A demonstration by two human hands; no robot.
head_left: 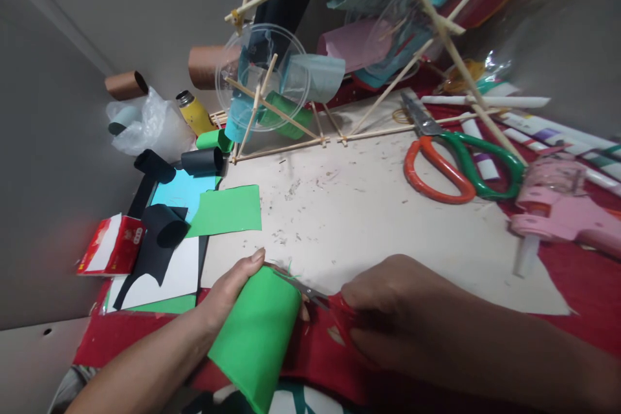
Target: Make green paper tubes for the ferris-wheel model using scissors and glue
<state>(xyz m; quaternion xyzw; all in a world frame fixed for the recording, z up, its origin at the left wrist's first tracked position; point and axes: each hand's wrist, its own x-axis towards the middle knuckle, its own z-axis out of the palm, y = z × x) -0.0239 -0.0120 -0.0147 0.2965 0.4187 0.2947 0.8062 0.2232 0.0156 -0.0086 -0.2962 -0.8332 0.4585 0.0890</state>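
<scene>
My left hand (pixel 245 275) grips a curved piece of green paper (pixel 259 336) near its upper edge, thumb on top and fingertips showing behind. Small scissors (pixel 334 312) with red handles are in my right hand (pixel 392 310). Their blades lie at the upper edge of the green paper, where thin green slivers stick up. A flat green sheet (pixel 230 210) rests on the pale board (pixel 339 220) just beyond my left hand. Larger scissors (pixel 439 174), with one orange and one green handle, lie on the board beyond my right hand.
Wooden stick frames (pixel 279 152) with a clear plastic lid (pixel 262 77) stand at the back. A pink glue gun (pixel 557 207) is on the right. Black paper curls (pixel 165 226), a red box (pixel 114 246) and a yellow bottle (pixel 195 113) are at left.
</scene>
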